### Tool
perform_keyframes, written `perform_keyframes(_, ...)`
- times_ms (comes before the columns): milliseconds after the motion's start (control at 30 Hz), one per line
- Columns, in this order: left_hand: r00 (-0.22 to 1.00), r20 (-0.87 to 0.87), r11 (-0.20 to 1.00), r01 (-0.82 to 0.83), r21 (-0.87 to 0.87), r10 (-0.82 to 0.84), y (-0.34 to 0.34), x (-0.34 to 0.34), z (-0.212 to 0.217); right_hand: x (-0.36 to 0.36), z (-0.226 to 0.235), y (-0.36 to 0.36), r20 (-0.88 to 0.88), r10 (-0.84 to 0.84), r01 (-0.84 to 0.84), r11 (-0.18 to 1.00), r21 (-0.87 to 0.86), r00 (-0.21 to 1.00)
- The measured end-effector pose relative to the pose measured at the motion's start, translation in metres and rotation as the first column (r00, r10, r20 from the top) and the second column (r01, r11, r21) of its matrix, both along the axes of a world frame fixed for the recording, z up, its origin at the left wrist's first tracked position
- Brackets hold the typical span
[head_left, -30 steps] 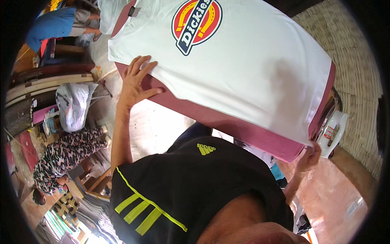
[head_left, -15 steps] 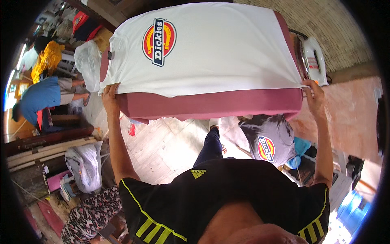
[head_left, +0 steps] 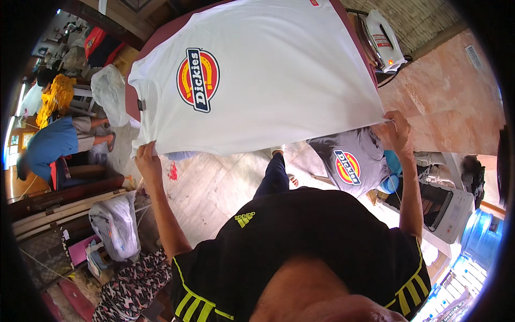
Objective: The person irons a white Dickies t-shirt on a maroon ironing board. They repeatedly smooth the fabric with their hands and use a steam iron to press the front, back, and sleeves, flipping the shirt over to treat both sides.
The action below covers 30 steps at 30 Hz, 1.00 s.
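A white T-shirt (head_left: 279,75) with a red, yellow and dark blue horseshoe emblem lies over a maroon padded ironing board (head_left: 166,33). My left hand (head_left: 147,155) pinches the shirt's near edge at its left corner, by the neck and shoulder end. At the right corner, my right hand (head_left: 398,131) grips the same edge, fingers closed on the cloth. Between both hands the edge is drawn out toward me, past the board's near side, which it hides. A small red label (head_left: 314,2) shows at the shirt's far side.
A white clothes iron (head_left: 385,40) stands past the board's right end, beside a pinkish stone-like surface (head_left: 445,96). Below on the right hangs a dark grey garment (head_left: 348,155) with a similar emblem. Another person (head_left: 53,140) in blue bends over at the left. Plastic bags (head_left: 115,222) lie nearby.
Both hands have come closer to me, pulling the T-shirt's near edge over the board's maroon side. The shirt has slid nearer, and the red label has come into view.
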<state>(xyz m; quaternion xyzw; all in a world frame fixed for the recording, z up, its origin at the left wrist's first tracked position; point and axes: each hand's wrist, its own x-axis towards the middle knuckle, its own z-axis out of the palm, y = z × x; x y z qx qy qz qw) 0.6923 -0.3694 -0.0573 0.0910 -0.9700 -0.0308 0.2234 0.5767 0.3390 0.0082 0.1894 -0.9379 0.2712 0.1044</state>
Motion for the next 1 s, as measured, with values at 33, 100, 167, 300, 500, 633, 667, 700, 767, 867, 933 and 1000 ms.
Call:
perform_keyframes(33, 1.0, -0.011, 1.0, 0.01, 0.017, -0.01, 0.004, 0.004, 0.0, 0.006, -0.003, 0.003, 0.066, -0.038, 0.041, 0.998, -0.053, 0.997)
perform_keyframes(100, 0.999, -0.026, 0.998, 0.022, 0.058, -0.02, 0.014, 0.017, -0.004, 0.019, -0.008, 0.008, 0.015, -0.03, 0.031, 1.0, -0.005, 0.999)
perform_keyframes(167, 1.0, 0.002, 0.995, -0.028, 0.095, 0.028, 0.022, 0.031, -0.009, 0.029, -0.013, 0.012, 0.01, -0.022, 0.022, 1.0, 0.009, 1.0)
perform_keyframes(300, 0.997, 0.079, 0.991, -0.021, 0.135, 0.01, 0.014, 0.049, -0.019, 0.037, -0.026, 0.024, 0.141, 0.051, -0.052, 0.999, 0.0, 0.989)
perform_keyframes(500, 0.963, 0.264, 0.976, -0.113, 0.188, 0.061, -0.029, 0.012, -0.024, -0.021, -0.011, -0.024, 0.365, 0.145, -0.164, 0.986, 0.021, 0.919)
perform_keyframes(633, 0.978, -0.011, 0.975, -0.206, 0.084, 0.207, -0.057, -0.089, 0.011, -0.114, -0.008, -0.118, 0.193, 0.323, -0.319, 0.946, -0.056, 0.926)
perform_keyframes(667, 0.961, -0.136, 0.97, -0.243, 0.008, 0.242, -0.076, -0.119, 0.014, -0.156, -0.011, -0.158, 0.188, 0.359, -0.351, 0.933, -0.075, 0.914)
perform_keyframes(700, 0.949, -0.156, 0.959, -0.281, -0.023, 0.274, -0.083, -0.139, 0.017, -0.181, -0.018, -0.193, 0.165, 0.397, -0.383, 0.917, -0.112, 0.903)
perform_keyframes(767, 0.919, -0.211, 0.934, -0.353, -0.056, 0.334, -0.085, -0.183, 0.029, -0.23, -0.021, -0.268, 0.089, 0.462, -0.448, 0.883, -0.141, 0.883)
perform_keyframes(867, 0.923, 0.183, 0.844, -0.384, 0.375, 0.339, -0.122, -0.225, 0.027, -0.304, -0.029, -0.375, -0.059, 0.487, -0.488, 0.873, -0.013, 0.872)
perform_keyframes(933, 0.917, 0.327, 0.788, -0.372, 0.49, 0.23, -0.143, -0.26, 0.031, -0.351, -0.03, -0.434, -0.101, 0.483, -0.468, 0.872, 0.142, 0.87)
perform_keyframes(1000, 0.933, 0.353, 0.691, -0.302, 0.657, 0.072, -0.164, -0.253, 0.02, -0.361, -0.023, -0.476, -0.001, 0.473, -0.45, 0.84, 0.303, 0.881)
